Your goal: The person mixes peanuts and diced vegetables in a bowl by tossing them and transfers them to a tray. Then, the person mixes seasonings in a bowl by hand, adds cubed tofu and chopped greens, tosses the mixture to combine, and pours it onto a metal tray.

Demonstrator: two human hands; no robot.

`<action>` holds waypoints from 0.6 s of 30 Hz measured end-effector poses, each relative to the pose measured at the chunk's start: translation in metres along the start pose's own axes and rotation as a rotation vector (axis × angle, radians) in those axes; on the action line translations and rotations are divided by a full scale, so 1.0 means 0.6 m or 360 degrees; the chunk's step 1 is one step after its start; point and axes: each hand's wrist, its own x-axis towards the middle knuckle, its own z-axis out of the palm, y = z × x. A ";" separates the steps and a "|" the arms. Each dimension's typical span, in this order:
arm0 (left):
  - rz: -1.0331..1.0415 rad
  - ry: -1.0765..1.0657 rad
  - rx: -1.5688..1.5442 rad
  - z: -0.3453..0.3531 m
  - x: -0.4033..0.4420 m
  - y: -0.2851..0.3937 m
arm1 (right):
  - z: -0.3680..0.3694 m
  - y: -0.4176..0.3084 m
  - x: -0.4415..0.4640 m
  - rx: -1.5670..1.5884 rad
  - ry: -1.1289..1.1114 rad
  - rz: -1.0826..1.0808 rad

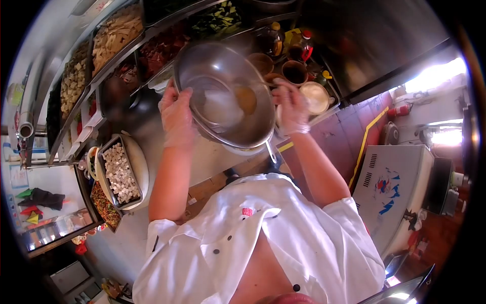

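Observation:
A large metal mixing bowl (223, 61) is tilted toward me, with white contents (215, 106) at its bottom. My left hand (177, 111), in a clear glove, is closed on its left rim, thumb over the edge. My right hand (291, 106), also gloved, is at the right rim with fingers curled together. A blurred brownish patch (245, 100) shows inside the bowl near those fingers. Whatever the right fingers hold is too blurred to make out. Below the bowl, a pale container edge and a metal handle (272, 152) stick out.
Behind are seasoning tubs, with a dark sauce (295, 72), a creamy one (315, 97) and a red-capped bottle (306, 45). Trays of cut food (117, 33) line the upper left. Diced white cubes (120, 172) fill a tray at left. A white freezer (387, 185) stands right.

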 end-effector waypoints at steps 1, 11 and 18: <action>-0.0008 0.0033 0.0056 -0.005 0.003 -0.003 | -0.044 0.003 0.000 0.0049 0.0050 -0.0053; -0.0036 0.0048 0.0117 0.008 0.001 0.001 | -0.323 0.217 0.113 -0.1128 0.0864 -0.0592; -0.0073 0.0117 0.0186 0.033 -0.019 0.016 | -0.333 0.343 0.131 -0.0882 0.0907 0.0394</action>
